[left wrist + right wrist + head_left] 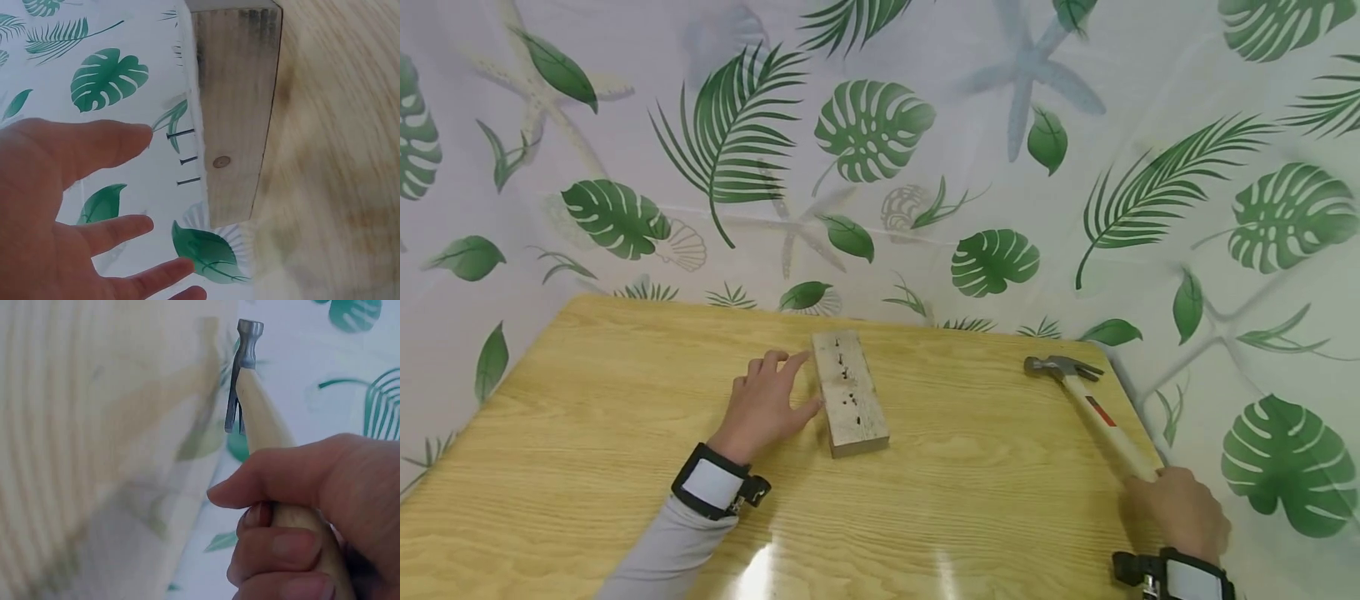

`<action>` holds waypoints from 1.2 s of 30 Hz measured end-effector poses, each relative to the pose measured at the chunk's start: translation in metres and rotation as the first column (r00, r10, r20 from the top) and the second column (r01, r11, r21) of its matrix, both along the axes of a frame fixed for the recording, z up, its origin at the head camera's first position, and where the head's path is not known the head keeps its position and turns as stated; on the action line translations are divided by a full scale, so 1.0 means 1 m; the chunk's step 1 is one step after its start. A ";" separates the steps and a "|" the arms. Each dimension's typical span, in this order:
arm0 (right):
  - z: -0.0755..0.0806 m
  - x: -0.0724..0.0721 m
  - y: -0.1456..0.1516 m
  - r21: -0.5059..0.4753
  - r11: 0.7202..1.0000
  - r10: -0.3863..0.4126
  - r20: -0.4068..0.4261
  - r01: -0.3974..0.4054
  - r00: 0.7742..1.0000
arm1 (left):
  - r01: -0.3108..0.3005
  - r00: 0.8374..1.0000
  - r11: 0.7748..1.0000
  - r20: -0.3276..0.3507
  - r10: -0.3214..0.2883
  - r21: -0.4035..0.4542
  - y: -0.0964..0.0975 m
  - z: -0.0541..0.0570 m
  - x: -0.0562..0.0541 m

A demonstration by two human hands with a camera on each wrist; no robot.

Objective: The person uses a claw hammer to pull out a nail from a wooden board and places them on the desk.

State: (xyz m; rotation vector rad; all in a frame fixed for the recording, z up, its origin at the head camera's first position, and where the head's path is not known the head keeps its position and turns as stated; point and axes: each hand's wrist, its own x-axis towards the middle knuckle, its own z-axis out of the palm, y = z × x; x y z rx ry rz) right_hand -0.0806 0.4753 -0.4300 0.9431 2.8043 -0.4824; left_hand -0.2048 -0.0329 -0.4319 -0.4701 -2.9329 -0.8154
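A pale wooden block (850, 392) lies on the table with several dark nails standing in its top face. In the left wrist view the nails (181, 133) jut from one side of the block (234, 94). My left hand (767, 404) is spread beside the block's left edge, thumb and fingers apart, holding nothing. At the table's right edge my right hand (1180, 508) grips a claw hammer (1105, 417) by its wooden handle. The steel head (250, 344) points away from me, its claw (232, 412) showing below in the right wrist view.
A wood-grain table (985, 500) spreads beneath the block and hammer. Behind it and along its sides hangs a white cloth (917, 200) printed with green leaves and starfish. The table's right edge (1127, 375) runs close by the hammer.
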 end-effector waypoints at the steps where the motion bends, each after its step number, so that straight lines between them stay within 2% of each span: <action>1: 0.001 -0.001 -0.003 -0.002 1.000 0.018 -0.012 -0.018 1.000 | 0.003 1.000 1.000 -0.011 -0.003 -0.007 0.000 0.001 0.001; 5: 0.013 -0.009 -0.022 0.009 0.995 0.104 -0.057 -0.104 0.993 | 0.013 0.996 0.999 -0.089 -0.016 -0.041 0.005 0.004 0.008; 8: 0.023 -0.016 -0.045 0.009 0.979 0.204 -0.095 -0.204 0.974 | -0.004 0.989 0.999 -0.150 -0.003 -0.052 0.008 0.005 0.014; 12: 0.036 -0.023 -0.081 0.005 0.946 0.323 -0.127 -0.325 0.938 | -0.006 0.975 0.999 -0.222 -0.006 -0.053 0.012 0.006 0.023; 15: 0.045 -0.028 -0.111 0.026 0.922 0.387 -0.134 -0.387 0.912 | 0.026 0.957 0.999 -0.287 -0.038 -0.045 0.017 0.010 0.027; 19: 0.052 -0.037 -0.150 0.076 0.879 0.477 -0.159 -0.471 0.864 | 0.073 0.932 0.996 -0.352 -0.086 -0.051 0.024 0.017 0.030; 27: 0.058 -0.044 -0.214 0.125 0.803 0.596 -0.200 -0.583 0.778 | 0.132 0.917 0.989 -0.371 -0.147 -0.066 0.030 0.019 0.036; 30: 0.062 -0.046 -0.234 0.155 0.785 0.620 -0.200 -0.600 0.759 | 0.162 0.909 0.983 -0.376 -0.183 -0.088 0.033 0.019 0.035; 33: 0.066 -0.047 -0.251 0.173 0.773 0.634 -0.194 -0.610 0.749 | 0.185 0.903 0.976 -0.373 -0.214 -0.112 0.033 0.017 0.034; 36: 0.068 -0.048 -0.263 0.178 0.760 0.649 -0.195 -0.625 0.735 | 0.204 0.905 0.970 -0.354 -0.238 -0.129 0.032 0.014 0.033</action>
